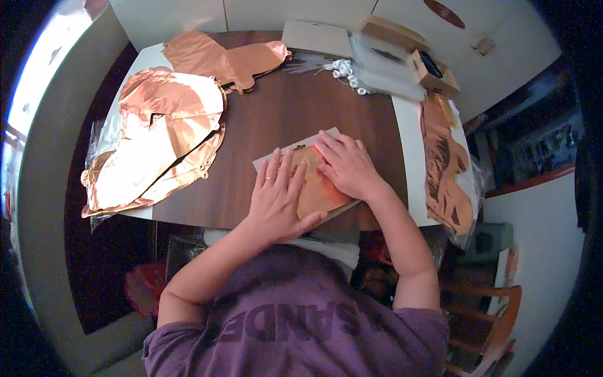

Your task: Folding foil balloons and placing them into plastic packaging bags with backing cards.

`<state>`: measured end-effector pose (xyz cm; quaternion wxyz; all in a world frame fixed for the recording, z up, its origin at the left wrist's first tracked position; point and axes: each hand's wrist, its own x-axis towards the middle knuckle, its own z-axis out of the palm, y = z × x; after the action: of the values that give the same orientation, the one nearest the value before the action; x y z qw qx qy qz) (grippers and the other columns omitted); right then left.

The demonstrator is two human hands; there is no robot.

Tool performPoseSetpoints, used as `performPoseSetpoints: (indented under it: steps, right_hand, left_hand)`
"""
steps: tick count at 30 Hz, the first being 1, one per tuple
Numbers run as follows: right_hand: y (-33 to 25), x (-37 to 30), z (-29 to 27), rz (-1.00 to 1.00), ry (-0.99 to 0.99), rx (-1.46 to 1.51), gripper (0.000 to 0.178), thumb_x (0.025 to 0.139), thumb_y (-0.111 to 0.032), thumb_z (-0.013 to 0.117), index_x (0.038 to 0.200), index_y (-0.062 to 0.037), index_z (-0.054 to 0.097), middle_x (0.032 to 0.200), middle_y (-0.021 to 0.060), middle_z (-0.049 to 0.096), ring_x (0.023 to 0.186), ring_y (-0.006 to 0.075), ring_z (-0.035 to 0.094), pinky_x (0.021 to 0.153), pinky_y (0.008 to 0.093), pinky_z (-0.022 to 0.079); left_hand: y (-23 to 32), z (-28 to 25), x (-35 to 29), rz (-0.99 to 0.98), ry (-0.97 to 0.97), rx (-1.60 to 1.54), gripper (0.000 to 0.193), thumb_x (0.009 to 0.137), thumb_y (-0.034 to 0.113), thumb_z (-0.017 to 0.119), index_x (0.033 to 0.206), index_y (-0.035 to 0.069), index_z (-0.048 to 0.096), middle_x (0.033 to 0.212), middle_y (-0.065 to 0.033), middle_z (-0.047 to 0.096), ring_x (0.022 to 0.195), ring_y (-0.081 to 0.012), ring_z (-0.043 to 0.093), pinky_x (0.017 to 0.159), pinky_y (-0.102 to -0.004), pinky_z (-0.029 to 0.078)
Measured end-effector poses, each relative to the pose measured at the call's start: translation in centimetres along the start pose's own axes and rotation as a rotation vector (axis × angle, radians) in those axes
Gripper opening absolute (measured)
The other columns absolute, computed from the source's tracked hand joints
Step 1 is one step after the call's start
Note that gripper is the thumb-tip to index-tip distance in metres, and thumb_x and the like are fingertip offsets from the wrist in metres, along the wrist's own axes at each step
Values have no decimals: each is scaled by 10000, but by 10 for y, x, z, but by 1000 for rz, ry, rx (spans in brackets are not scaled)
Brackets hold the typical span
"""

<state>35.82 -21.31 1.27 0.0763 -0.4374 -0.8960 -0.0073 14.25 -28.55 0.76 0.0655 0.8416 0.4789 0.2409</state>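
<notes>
Near the front of the table, a folded copper-coloured foil balloon [317, 193] lies on a pale grey card [309, 140] that has a hang hole at its far edge. My left hand [275, 204] rests flat on the left part of the foil, fingers stretched and slightly apart, with a ring on one finger. On the right side of the foil lies my right hand [349, 168], palm down with its fingers extended. Both hands touch the foil without gripping it. Parts of the foil and card are hidden under the hands.
Flat copper foil balloons [169, 103] are piled at the left, and another foil balloon [242, 60] lies at the back. Small white ribbon rolls [344, 69], clear plastic sleeves [389, 69], a grey card stack [316, 39] and an open cardboard box [434, 74] stand far right. More foil [447, 169] lies along the right edge.
</notes>
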Motion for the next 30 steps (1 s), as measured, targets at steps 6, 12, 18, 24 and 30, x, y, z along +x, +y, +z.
performPoseSetpoints:
  steps: [6,12,18,24,30]
  right_hand:
    - [1,-4,8,46,-8,-22,554,940,-365,516,1400,-67,437,1507,111,361,1323,310,368,1052,446,323]
    - [4,-6,7,89,-41,56,630,971,-415,453,1475,-64,314,1557,137,246,1429,342,216,1155,486,190]
    - [3,-14,-5,150,-39,165,602,972,-309,493,1479,-49,298,1525,160,305,1380,329,321,1130,452,251]
    - [-18,-81,-22,488,349,627,261,926,-209,596,1105,-21,624,917,168,677,795,305,656,724,367,521]
    - [-77,-167,-16,882,-91,1060,234,890,-242,682,883,-8,671,692,103,649,595,136,608,569,307,489]
  left_hand:
    - [-11,21,-6,37,-86,108,1010,793,713,507,1424,-59,346,1514,-290,248,1433,-429,192,1144,-561,151]
    - [-5,16,-6,-35,-107,68,1016,789,749,479,1452,-6,334,1505,-314,238,1419,-454,206,1145,-556,153]
    - [-11,9,-6,-4,-107,33,1032,759,754,526,1459,20,331,1494,-315,251,1408,-457,216,1143,-547,169]
    - [-24,-4,-11,65,-178,22,1017,714,744,584,1420,39,393,1460,-298,314,1380,-452,263,1139,-544,182]
    - [-22,-6,-9,130,-178,3,1015,711,759,576,1408,41,406,1443,-294,336,1354,-458,300,1126,-548,208]
